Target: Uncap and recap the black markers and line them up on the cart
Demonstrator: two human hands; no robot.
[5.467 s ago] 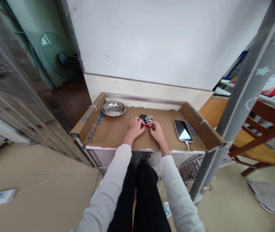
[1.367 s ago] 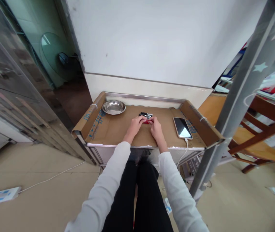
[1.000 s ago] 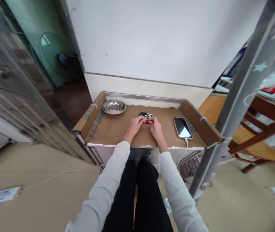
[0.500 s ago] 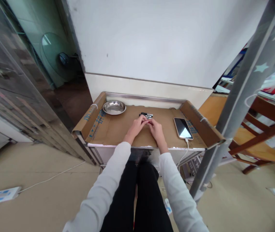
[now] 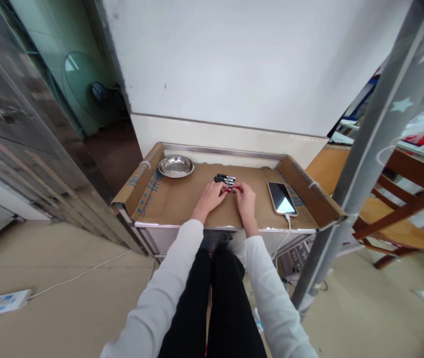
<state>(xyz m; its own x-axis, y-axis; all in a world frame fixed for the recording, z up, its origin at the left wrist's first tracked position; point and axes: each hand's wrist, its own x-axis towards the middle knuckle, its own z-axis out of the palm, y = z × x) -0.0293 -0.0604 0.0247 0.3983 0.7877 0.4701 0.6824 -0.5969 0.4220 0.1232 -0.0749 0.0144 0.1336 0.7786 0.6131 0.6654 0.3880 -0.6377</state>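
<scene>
A thin red marker [image 5: 237, 188] spans the small gap between my hands, low over the cardboard. My left hand [image 5: 210, 198] is closed, its fingertips on the marker's left end. The right end is pinched by my right hand [image 5: 247, 199]. Fingers cover much of it, so I cannot tell whether it is in one piece. Just beyond my fingertips, several short black markers [image 5: 225, 178] with pale print lie side by side.
Cardboard [image 5: 174, 201] with raised sides covers the small table. A round steel dish [image 5: 176, 167] stands at the back left. On the right lies a phone [image 5: 282, 198] with a white cable plugged in. A metal post [image 5: 361, 149] and wooden chair [image 5: 398, 199] stand to the right.
My hands have moved slightly apart, and more of the red marker shows between them. More of the black markers is visible beyond my fingers.
</scene>
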